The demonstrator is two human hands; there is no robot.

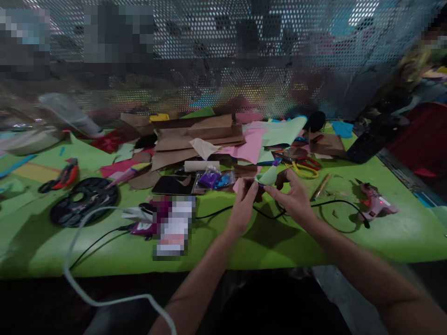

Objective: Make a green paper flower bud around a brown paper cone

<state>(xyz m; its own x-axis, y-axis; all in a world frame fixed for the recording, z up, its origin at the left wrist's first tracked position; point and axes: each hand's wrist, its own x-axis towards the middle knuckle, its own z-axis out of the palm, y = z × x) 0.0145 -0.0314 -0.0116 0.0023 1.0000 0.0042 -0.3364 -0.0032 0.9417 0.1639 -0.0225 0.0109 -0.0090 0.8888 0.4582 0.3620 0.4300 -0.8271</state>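
Observation:
Above the green table (216, 253), my left hand (244, 204) and my right hand (293, 197) meet with closed fingers. Between them is a small, pale green, cone-like paper piece (268, 176) with a purple tip. My left fingertips pinch its lower left edge, and my right fingertips grip it from the lower right. A bit of purple shows at its base; the fingers hide the rest. A black cable (268, 215) runs below my hands. Just left of them lies a clear packet (214, 180) with purple and blue contents.
A pink glue gun (379, 204) lies at the right. Scissors with yellow handles (305, 173) lie beyond my right hand. Brown paper (199, 130) and pink paper (252, 142) are heaped behind. A black round tray (85, 202) and a white cable (75, 249) occupy the left.

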